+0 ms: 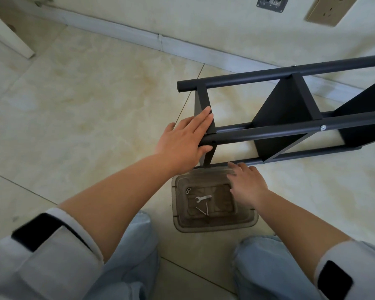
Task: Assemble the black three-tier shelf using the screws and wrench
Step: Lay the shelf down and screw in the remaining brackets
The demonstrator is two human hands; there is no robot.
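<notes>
The black shelf lies on its side on the tiled floor, its round poles running right and its flat tiers standing upright. My left hand rests flat with straight fingers on the end tier, its thumb under the near upper pole. My right hand reaches with spread fingers toward the lowest pole, above the far edge of a clear plastic tray. In the tray lie a small silver wrench, two long screws and two nuts.
A white baseboard and wall run along the far side, with a wall socket at top right. A white furniture leg stands at the far left. My knees in light jeans fill the bottom of the view.
</notes>
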